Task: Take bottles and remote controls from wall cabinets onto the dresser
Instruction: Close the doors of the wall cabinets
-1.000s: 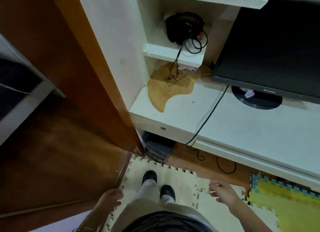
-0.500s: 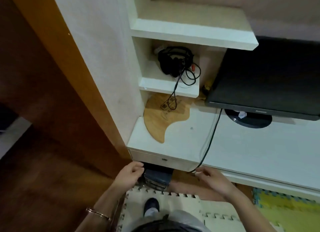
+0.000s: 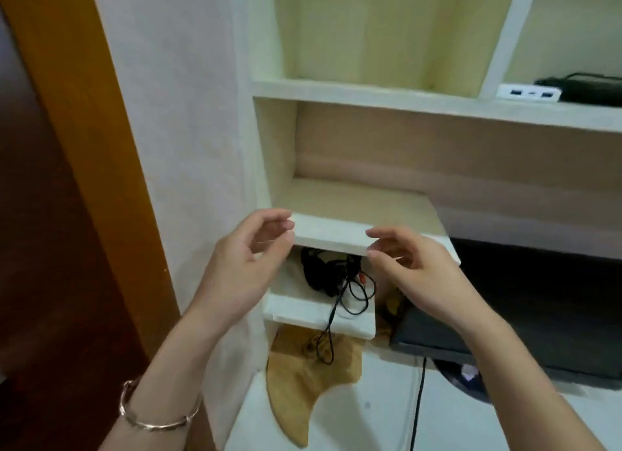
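My left hand [image 3: 247,265] and my right hand [image 3: 420,275] are raised side by side in front of the white wall shelving [image 3: 330,237], fingers curled and apart, holding nothing. Both hover at the front edge of a bare middle shelf. No bottle or remote control shows in view. The white dresser top [image 3: 370,417] lies below the shelves. On the upper right shelf sit a white box with ports [image 3: 526,92] and a black device [image 3: 592,87]; what they are is unclear.
Black headphones with a tangled cable [image 3: 331,277] fill the small lower shelf. A wooden board [image 3: 303,376] leans on the dresser below it. A dark monitor [image 3: 538,309] stands at the right. An orange-brown door frame [image 3: 77,148] runs down the left.
The view has tilted up from the floor to the shelves. Both hands rose from near my legs, past the dresser's front edge, to the middle shelf.
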Demonstrator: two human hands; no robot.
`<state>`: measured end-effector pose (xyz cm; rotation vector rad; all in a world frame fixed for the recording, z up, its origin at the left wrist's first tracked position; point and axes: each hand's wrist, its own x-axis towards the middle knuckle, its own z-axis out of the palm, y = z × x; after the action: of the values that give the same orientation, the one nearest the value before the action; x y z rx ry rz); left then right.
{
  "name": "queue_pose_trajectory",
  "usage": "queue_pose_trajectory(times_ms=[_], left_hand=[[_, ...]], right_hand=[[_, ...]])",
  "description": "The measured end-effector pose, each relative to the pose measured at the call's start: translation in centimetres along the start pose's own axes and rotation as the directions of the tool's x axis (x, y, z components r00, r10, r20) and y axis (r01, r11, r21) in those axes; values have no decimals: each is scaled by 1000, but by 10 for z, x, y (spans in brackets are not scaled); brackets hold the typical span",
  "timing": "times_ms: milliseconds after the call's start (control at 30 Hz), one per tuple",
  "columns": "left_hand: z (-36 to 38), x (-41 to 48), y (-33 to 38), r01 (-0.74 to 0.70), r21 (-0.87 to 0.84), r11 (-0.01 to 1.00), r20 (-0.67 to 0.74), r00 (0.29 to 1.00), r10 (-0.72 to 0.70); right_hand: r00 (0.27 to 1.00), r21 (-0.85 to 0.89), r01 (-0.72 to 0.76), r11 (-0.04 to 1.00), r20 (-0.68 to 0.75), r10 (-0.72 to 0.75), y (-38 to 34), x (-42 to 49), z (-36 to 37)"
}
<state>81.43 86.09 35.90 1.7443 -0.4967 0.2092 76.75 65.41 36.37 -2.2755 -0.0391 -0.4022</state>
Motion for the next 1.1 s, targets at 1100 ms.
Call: queue_pose_trajectory(times_ms=[1100], left_hand=[[-48, 182, 283, -701, 414, 580, -344, 470, 813]], right_hand=[[367, -131, 838, 529, -582, -725, -351, 115, -216]])
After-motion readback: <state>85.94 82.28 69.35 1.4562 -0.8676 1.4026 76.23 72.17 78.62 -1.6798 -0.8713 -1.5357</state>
